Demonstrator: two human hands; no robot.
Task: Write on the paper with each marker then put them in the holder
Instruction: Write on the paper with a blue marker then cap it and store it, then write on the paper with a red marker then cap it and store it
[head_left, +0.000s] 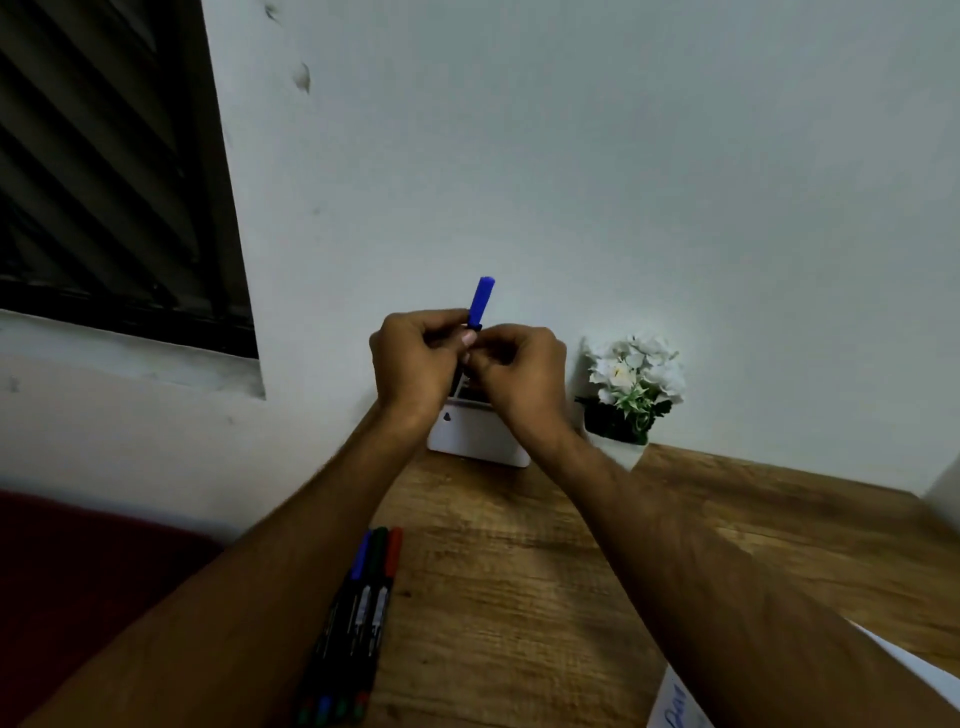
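A blue-capped marker (480, 301) stands upright between my two hands, its cap sticking up above my fingers. My left hand (415, 358) and my right hand (519, 371) are both closed on its dark body, directly above the white holder (475, 436) at the wall. Three more markers (363, 613), with blue, green and red caps, lie side by side on the wooden table near its left edge. The paper (680, 701) with blue writing shows at the bottom right, mostly hidden by my right forearm.
A small white pot of white flowers (631, 395) stands just right of the holder against the wall. The wooden table (519, 571) ends at the left beside a dark red surface (78, 571). A dark window is at the upper left.
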